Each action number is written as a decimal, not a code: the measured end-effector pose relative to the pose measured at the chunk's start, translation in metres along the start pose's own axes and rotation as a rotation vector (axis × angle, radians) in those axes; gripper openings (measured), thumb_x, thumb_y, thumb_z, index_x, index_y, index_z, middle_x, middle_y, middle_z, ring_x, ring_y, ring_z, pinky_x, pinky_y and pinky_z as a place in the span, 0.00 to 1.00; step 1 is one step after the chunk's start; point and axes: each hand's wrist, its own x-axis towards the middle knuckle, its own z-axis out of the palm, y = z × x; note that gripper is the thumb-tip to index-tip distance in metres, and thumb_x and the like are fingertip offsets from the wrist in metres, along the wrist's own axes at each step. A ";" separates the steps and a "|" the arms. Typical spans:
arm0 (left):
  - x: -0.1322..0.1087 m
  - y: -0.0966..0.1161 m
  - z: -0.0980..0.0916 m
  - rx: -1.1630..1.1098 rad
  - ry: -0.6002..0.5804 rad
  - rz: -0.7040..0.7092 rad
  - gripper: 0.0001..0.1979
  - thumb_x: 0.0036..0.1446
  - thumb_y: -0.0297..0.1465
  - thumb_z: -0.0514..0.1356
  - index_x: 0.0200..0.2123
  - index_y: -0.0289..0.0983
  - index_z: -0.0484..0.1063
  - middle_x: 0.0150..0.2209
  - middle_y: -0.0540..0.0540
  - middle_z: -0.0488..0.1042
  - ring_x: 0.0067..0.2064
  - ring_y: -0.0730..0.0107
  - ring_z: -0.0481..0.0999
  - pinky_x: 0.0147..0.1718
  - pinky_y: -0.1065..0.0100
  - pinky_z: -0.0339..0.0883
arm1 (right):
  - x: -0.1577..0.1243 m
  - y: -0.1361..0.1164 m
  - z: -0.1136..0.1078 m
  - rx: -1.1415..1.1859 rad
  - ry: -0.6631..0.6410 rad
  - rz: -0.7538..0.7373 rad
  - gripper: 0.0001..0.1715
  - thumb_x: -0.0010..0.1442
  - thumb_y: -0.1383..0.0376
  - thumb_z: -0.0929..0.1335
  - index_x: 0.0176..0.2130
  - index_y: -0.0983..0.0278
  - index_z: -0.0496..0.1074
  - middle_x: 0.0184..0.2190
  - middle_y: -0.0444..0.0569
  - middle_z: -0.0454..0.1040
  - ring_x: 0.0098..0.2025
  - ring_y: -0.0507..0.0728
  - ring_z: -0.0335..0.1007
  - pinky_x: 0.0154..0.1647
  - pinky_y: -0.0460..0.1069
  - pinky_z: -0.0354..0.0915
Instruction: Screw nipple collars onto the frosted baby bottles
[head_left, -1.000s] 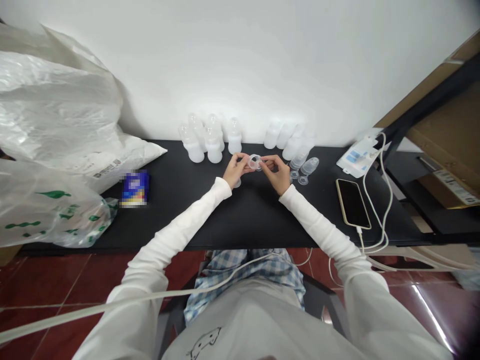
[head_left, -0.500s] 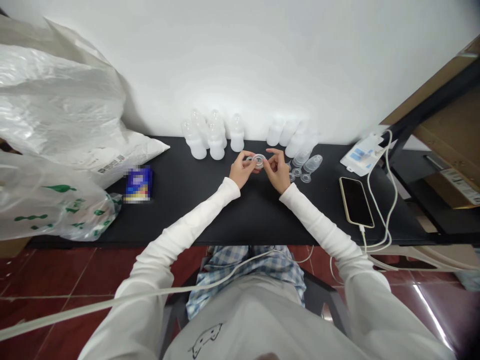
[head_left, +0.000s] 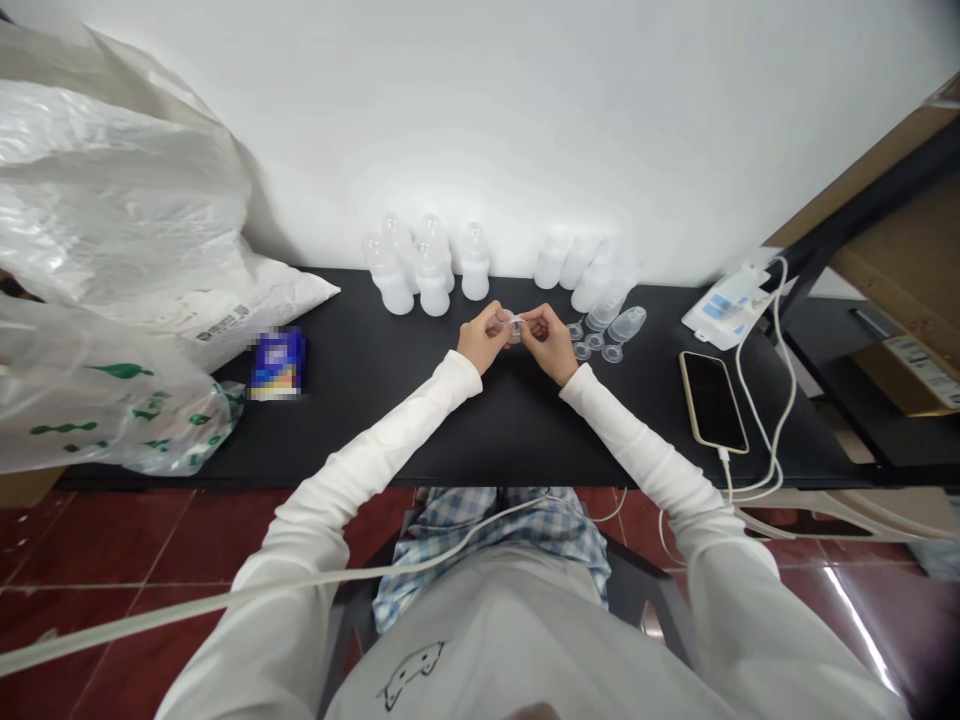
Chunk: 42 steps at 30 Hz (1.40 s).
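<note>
My left hand (head_left: pixel 484 338) is closed around the side of a small translucent bottle ring (head_left: pixel 515 330), held above the black table. From the other side, my right hand (head_left: pixel 550 343) pinches at its upper edge with thumb and index finger. The fingers cover much of this piece, so its inside is hard to make out. Close to my right hand lie several small clear silicone teats (head_left: pixel 594 342) and clear bottle caps (head_left: pixel 627 323). White bottle bodies (head_left: pixel 551 262) stand behind them. Several white baby bottles with clear domed caps (head_left: pixel 433 280) stand upright beyond my left hand.
A blue packet (head_left: pixel 277 362) and large plastic bags (head_left: pixel 120 250) occupy the left of the black table (head_left: pixel 375 420). At the right are a phone (head_left: pixel 713 402) on a white cable and a white power strip (head_left: pixel 727 305). A white wall rises behind.
My right index finger, raised before, has come down to pinch the ring's edge. The ring's round opening, which faced up, is now mostly covered by the fingers.
</note>
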 end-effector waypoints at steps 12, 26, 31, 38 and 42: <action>0.004 -0.013 0.001 -0.066 -0.031 -0.042 0.13 0.51 0.33 0.70 0.39 0.39 0.73 0.33 0.50 0.80 0.36 0.70 0.82 0.42 0.67 0.77 | 0.002 0.010 0.000 0.154 0.017 0.120 0.31 0.50 0.39 0.72 0.39 0.59 0.64 0.31 0.43 0.74 0.32 0.52 0.73 0.36 0.51 0.71; 0.004 -0.009 0.003 -0.009 0.094 -0.048 0.13 0.47 0.24 0.67 0.32 0.40 0.67 0.30 0.52 0.78 0.32 0.72 0.79 0.36 0.69 0.74 | -0.003 -0.001 0.005 -0.122 0.077 -0.040 0.22 0.58 0.47 0.69 0.35 0.58 0.59 0.26 0.41 0.68 0.27 0.52 0.66 0.31 0.51 0.66; 0.006 -0.016 0.003 -0.086 0.081 -0.121 0.13 0.47 0.23 0.67 0.34 0.39 0.67 0.24 0.56 0.74 0.27 0.74 0.77 0.31 0.71 0.71 | -0.001 0.000 0.002 -0.033 -0.050 -0.045 0.23 0.59 0.46 0.68 0.40 0.59 0.59 0.31 0.43 0.70 0.31 0.53 0.69 0.33 0.51 0.67; 0.005 -0.013 0.005 -0.118 0.030 -0.117 0.13 0.48 0.25 0.68 0.35 0.38 0.68 0.24 0.56 0.75 0.25 0.76 0.77 0.28 0.73 0.73 | 0.001 0.005 0.003 0.188 -0.043 0.018 0.27 0.55 0.45 0.72 0.38 0.58 0.58 0.27 0.39 0.65 0.27 0.50 0.62 0.27 0.47 0.60; 0.004 -0.009 0.004 -0.096 0.026 -0.108 0.14 0.48 0.27 0.69 0.34 0.38 0.67 0.23 0.56 0.75 0.24 0.75 0.77 0.26 0.74 0.72 | -0.001 0.003 0.003 0.162 -0.034 0.015 0.26 0.57 0.44 0.71 0.38 0.57 0.58 0.25 0.38 0.63 0.25 0.50 0.59 0.26 0.47 0.58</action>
